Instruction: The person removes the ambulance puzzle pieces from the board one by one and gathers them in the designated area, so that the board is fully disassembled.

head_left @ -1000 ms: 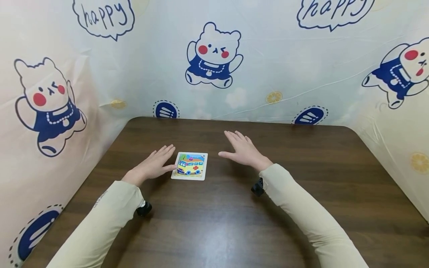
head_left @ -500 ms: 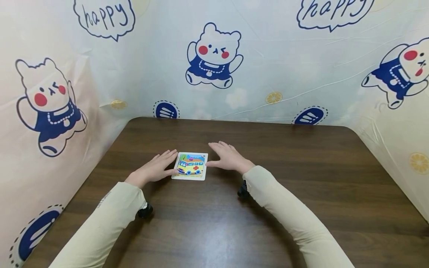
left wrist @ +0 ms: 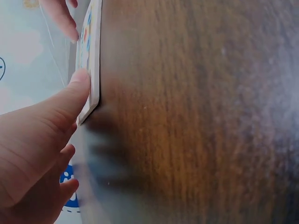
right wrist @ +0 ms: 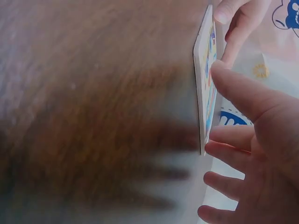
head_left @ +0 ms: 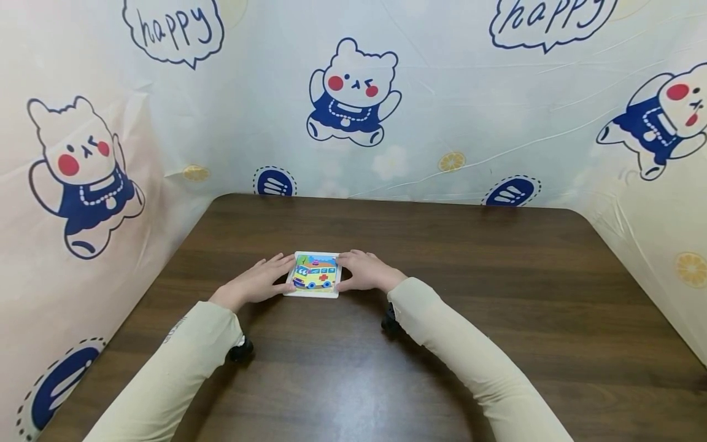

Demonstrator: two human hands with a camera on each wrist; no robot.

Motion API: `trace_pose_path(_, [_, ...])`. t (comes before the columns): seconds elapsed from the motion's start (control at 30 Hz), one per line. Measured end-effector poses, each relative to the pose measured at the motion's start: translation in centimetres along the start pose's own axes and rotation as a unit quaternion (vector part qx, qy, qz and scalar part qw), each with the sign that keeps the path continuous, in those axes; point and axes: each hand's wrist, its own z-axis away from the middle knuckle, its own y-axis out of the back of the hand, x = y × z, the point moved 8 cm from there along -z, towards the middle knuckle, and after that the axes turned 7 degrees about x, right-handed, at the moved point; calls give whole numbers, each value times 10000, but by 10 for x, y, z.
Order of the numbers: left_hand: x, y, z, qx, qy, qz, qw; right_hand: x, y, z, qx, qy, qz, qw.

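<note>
A thin square picture board (head_left: 315, 274) with a white border and a yellow ambulance picture lies flat on the table. My left hand (head_left: 255, 282) is at its left side, fingers extended, with the thumb (left wrist: 74, 91) over the near left border in the left wrist view. At the right side my right hand (head_left: 367, 271) has its thumb (right wrist: 233, 84) over the face of the board and its other fingers spread near the far right corner. The fingers look mostly straight and the fingertips meet the board's edges; how firmly they touch cannot be told.
The brown wooden table (head_left: 353, 380) stretches out around the board. Behind it and along both sides hangs a pale curtain (head_left: 442, 92) printed with cartoon bears. Dark wrist cameras sit below both sleeves.
My right hand has come left and slightly toward me, from apart to the board's right edge. My left hand has shifted slightly right and nearer. The board has stayed about where it was.
</note>
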Motion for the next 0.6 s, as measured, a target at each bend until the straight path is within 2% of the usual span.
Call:
trace_pose_path(0.43, [5,0,0,-3,-12,-84,10000,-2,-2,1,-127,-59,322,9994])
trace_pose_path(0.6, [11,-2,-3,104,-115,-126,9998,2,0,6,-30,17,304,9995])
